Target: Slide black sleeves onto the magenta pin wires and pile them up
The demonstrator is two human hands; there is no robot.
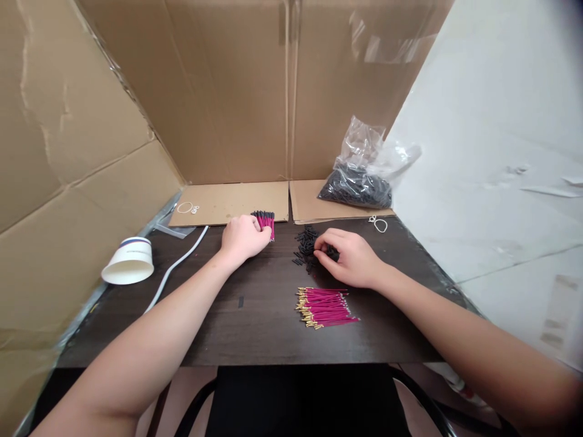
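Observation:
My left hand (pixel 243 238) is closed round a bundle of magenta wires with black sleeves (pixel 265 221) on their far ends, resting on the dark table (pixel 255 315). My right hand (pixel 348 258) lies over a small heap of loose black sleeves (pixel 304 246), its fingers curled and pinching among them; what they pinch is hidden. A loose pile of magenta wires with gold terminals (pixel 324 307) lies on the table just in front of my right wrist.
A clear plastic bag of black sleeves (pixel 359 182) stands at the back right on a cardboard flap. A white paper cup (pixel 130 262) lies tipped at the left beside a white cable (pixel 177 264). Rubber bands (pixel 379 224) lie nearby. Cardboard walls enclose the table.

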